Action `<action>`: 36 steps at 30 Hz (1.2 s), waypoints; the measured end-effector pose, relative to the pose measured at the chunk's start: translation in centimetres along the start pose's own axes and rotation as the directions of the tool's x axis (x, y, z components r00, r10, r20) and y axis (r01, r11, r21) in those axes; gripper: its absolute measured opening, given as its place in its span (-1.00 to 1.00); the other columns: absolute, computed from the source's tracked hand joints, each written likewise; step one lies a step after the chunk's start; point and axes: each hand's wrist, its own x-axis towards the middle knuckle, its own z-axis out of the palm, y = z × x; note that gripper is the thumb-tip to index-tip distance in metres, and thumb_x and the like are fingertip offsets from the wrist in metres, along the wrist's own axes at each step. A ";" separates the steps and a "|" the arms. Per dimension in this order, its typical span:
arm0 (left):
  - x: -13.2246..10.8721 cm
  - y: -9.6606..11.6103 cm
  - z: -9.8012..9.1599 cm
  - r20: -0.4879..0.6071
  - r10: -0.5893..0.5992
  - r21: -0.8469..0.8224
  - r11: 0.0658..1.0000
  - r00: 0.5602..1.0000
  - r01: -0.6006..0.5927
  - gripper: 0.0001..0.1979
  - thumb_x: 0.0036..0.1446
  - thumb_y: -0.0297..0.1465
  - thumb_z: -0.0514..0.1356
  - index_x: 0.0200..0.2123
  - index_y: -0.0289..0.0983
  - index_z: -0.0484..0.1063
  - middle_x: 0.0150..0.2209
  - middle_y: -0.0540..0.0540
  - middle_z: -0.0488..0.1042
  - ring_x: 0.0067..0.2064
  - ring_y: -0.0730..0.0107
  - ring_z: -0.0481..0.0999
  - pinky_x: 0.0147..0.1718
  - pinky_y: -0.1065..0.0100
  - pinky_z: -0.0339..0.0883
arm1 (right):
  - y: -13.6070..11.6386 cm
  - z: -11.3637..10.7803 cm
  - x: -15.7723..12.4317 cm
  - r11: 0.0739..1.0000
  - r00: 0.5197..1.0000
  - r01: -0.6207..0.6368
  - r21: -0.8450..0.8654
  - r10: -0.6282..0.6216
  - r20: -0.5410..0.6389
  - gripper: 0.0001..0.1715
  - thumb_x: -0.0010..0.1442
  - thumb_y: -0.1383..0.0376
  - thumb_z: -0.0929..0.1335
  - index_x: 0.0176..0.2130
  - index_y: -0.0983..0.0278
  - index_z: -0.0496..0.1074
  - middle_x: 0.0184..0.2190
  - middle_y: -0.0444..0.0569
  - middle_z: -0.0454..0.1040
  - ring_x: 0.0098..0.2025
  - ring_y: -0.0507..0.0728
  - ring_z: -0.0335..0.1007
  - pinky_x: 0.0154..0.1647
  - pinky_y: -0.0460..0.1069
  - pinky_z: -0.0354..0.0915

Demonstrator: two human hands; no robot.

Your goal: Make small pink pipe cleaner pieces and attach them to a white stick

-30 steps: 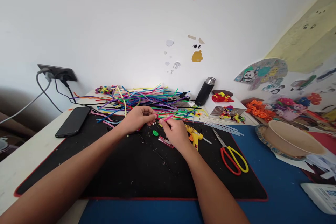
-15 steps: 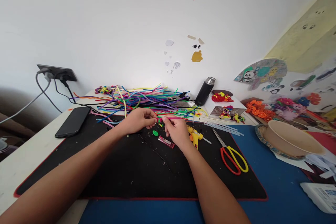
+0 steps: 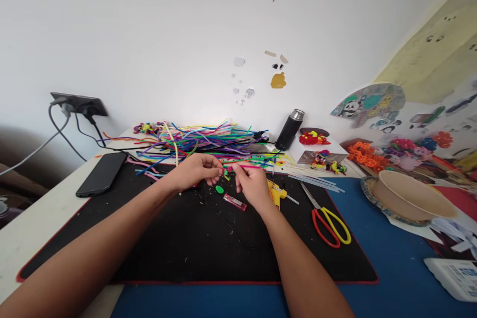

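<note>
A plain white wall backs the desk [image 3: 44, 208], which carries a black mat [image 3: 179, 243] over a blue cover, with a heap of coloured pipe cleaners [image 3: 208, 140] along the far edge. Over the mat's far side the person's hands meet. The left hand [image 3: 194, 171] has its fingertips pinched shut on one end of a pink pipe cleaner [image 3: 249, 165], and the right hand [image 3: 253, 184] grips the same stem just beside it, thumb against fingers. The stem runs crosswise, left to right, its free length pointing past the right hand toward the heap; both hands sit on it, the gap between them very small. Right under them lie a green disc [image 3: 219, 189] and a small pink tube [image 3: 234, 201]. A yellow glue gun [image 3: 278, 193] rests just right of the right hand, red and yellow scissors [image 3: 330, 218] farther right, and a dark phone [image 3: 97, 174] well off to the left.
</note>
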 end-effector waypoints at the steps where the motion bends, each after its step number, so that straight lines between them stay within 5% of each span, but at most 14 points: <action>1: -0.1 0.1 0.1 0.010 -0.004 0.032 0.999 1.000 0.004 -0.67 -0.06 -0.14 0.45 -0.37 -0.26 0.53 -0.48 0.00 0.55 -0.45 0.38 0.53 -0.39 0.36 0.46 | -0.1 0.0 0.0 1.000 1.000 -0.004 0.011 0.004 -0.007 -0.50 0.42 0.02 0.29 -0.46 0.21 0.43 -0.71 -0.22 0.32 -0.68 0.04 0.31 -0.50 -0.06 0.24; 13: 0.6 -1.3 -1.0 -0.095 0.027 0.128 0.992 0.995 -0.014 -0.66 -0.01 -0.11 0.41 -0.39 -0.26 0.52 -0.49 -0.03 0.56 -0.46 0.37 0.53 -0.39 0.35 0.47 | -0.5 -0.5 0.0 1.000 0.991 0.016 0.007 -0.014 -0.137 -0.53 0.40 -0.01 0.29 -0.42 0.20 0.45 -0.71 -0.22 0.29 -0.66 0.06 0.30 -0.47 -0.05 0.28; 27: 0.9 -2.3 -1.1 -0.135 0.095 0.342 0.939 0.986 -0.043 -0.73 0.03 -0.13 0.34 -0.38 -0.22 0.53 -0.48 -0.02 0.58 -0.45 0.29 0.58 -0.43 0.35 0.42 | -0.2 -0.4 -0.2 0.997 0.993 0.061 -0.054 -0.066 -0.097 -0.54 0.42 -0.02 0.29 -0.35 0.19 0.52 -0.72 -0.21 0.31 -0.65 0.09 0.32 -0.49 -0.02 0.26; 32: 1.0 -2.3 -1.4 -0.160 0.064 0.274 0.961 0.985 -0.018 -0.71 -0.01 -0.12 0.37 -0.40 -0.23 0.53 -0.50 -0.03 0.58 -0.46 0.30 0.57 -0.42 0.34 0.46 | -0.7 -0.9 0.0 0.992 0.987 0.065 -0.110 -0.080 -0.137 -0.41 0.42 -0.02 0.28 -0.56 0.19 0.41 -0.76 -0.17 0.31 -0.63 0.09 0.35 -0.40 -0.02 0.31; 36: 0.9 -1.7 -1.1 -0.153 0.065 0.143 0.989 0.986 -0.043 -0.68 -0.02 -0.10 0.39 -0.38 -0.24 0.52 -0.47 -0.04 0.59 -0.44 0.32 0.56 -0.38 0.32 0.50 | -0.9 -1.2 0.2 0.998 0.988 0.004 0.055 0.004 -0.156 -0.37 0.38 -0.11 0.29 -0.57 0.20 0.30 -0.74 -0.17 0.31 -0.67 0.04 0.31 -0.52 -0.06 0.27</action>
